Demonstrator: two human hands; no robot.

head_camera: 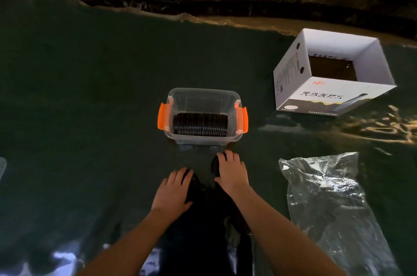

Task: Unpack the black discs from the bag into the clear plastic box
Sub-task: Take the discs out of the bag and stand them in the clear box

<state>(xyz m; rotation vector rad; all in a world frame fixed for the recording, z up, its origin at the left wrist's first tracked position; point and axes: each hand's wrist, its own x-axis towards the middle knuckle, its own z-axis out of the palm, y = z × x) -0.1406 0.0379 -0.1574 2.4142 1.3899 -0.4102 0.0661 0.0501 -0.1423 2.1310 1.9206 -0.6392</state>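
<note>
left hand: my left hand (173,192) lies palm down on a dark pile of black round discs (194,185), fingers spread and curved over it. Cannot tell whether it actually grips any.
right hand: my right hand (232,171) is clamped over the top of a short upright stack of black discs (214,166), fingertips over the far edge, thumb on the near side. Looks like a hold on the stack, though the count in it is unreadable.
target: clear plastic box with orange side latches (204,140), straight ahead of both hands, near, lid off.
already packed: one row of black discs standing on edge (200,127) in the near half of the box; row axis runs left to right. Too many and too tight to count. Far half of the box is free.
key relation: box lies directly forward of my fingers; the right hand is nearer. My judgement: a new row has to go in parallel to the existing one, behind it.
bag: one crumpled clear plastic bag (325,196) flat on the dark mat, right of my right arm, appears empty.
other: one open white cardboard carton with printed text (325,93), far right, not involved.
counts: two hands, one box, one bag, one carton.
</note>
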